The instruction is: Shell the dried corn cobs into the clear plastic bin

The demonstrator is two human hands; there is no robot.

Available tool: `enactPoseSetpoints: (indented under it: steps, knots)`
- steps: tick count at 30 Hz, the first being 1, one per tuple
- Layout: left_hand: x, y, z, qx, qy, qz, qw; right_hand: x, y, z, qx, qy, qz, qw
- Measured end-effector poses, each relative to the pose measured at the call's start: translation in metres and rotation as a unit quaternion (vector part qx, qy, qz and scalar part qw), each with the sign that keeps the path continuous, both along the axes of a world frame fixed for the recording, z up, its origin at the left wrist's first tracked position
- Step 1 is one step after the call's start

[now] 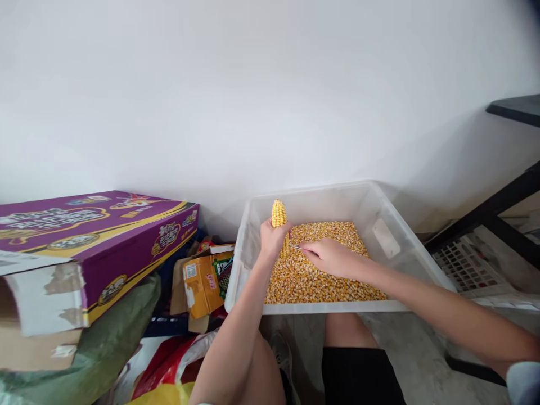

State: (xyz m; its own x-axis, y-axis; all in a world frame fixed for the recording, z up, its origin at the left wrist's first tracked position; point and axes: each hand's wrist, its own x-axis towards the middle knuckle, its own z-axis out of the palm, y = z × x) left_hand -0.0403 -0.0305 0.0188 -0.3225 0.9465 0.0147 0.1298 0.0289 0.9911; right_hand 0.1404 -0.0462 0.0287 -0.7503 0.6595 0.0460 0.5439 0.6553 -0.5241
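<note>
My left hand (pixel 272 237) is wrapped round a corn cob (pixel 279 213) held upright, its yellow kernels showing above and below the fingers. Close to the cob's lower right side, my right hand (pixel 327 256) is closed on a thin metal tool (pixel 297 247) whose short shaft points left at the cob. The tool's handle is hidden in the fist, so its exact kind is unclear. Both hands are over a translucent white plastic tub (pixel 329 307), with a layer of loose corn kernels (pixel 318 286) spread across its bottom.
Left of the tub lie a purple carton (pixel 139 243), a torn orange box (pixel 206 286) and a green sack (pixel 122 332). A black metal frame (pixel 485 205) and a white plastic basket (pixel 468 267) stand on the right. Behind the tub rises a white wall (pixel 270 101).
</note>
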Motion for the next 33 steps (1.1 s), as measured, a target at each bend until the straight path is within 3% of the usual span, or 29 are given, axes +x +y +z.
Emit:
enactPoseSetpoints:
  steps: [4, 6, 8, 10, 15, 17, 19, 22, 25, 27, 29, 31, 33]
  knots:
    - [0.000, 0.000, -0.003, 0.001, 0.014, -0.025, 1.000, 0.001, -0.005, -0.002, 0.138, -0.085, 0.011, 0.987]
    - [-0.001, 0.000, -0.005, -0.003, 0.015, -0.033, 0.999, 0.002, -0.006, -0.002, 0.139, -0.089, 0.014, 0.986]
    - [0.000, -0.001, -0.005, -0.009, 0.017, -0.034, 0.999, 0.002, -0.004, -0.001, 0.061, -0.052, 0.009, 0.997]
    - [0.001, -0.001, -0.004, -0.014, 0.016, -0.035, 0.999, 0.002, 0.001, -0.001, -0.063, 0.006, -0.001, 0.998]
    - [0.004, -0.003, 0.002, -0.025, 0.006, -0.041, 0.999, 0.002, 0.015, -0.004, -0.309, 0.089, -0.022, 0.946]
    - [0.004, -0.003, 0.002, -0.026, 0.007, -0.044, 0.999, 0.002, 0.016, -0.004, -0.357, 0.087, -0.033, 0.930]
    - [0.004, -0.003, 0.001, -0.022, 0.008, -0.049, 0.999, 0.002, 0.013, -0.003, -0.312, 0.077, -0.028, 0.946]
    - [0.003, -0.002, 0.000, -0.020, 0.014, -0.048, 0.999, 0.000, 0.002, -0.004, -0.114, 0.044, -0.012, 0.992]
    - [0.003, -0.002, 0.000, -0.023, 0.013, -0.039, 0.999, -0.003, -0.010, -0.008, 0.052, -0.015, -0.014, 0.998]
    - [0.003, -0.002, 0.000, -0.020, 0.010, -0.044, 0.999, -0.003, -0.013, -0.009, 0.082, -0.029, -0.016, 0.996]
    - [0.004, -0.002, -0.001, -0.019, 0.010, -0.053, 0.998, -0.004, -0.010, -0.009, 0.027, -0.002, -0.013, 1.000]
    - [0.004, -0.002, -0.002, -0.024, 0.005, -0.055, 0.998, -0.003, -0.001, -0.007, -0.101, 0.041, -0.014, 0.994]
    - [0.004, -0.003, -0.003, -0.028, -0.004, -0.052, 0.998, -0.002, 0.008, -0.007, -0.253, 0.070, -0.030, 0.965]
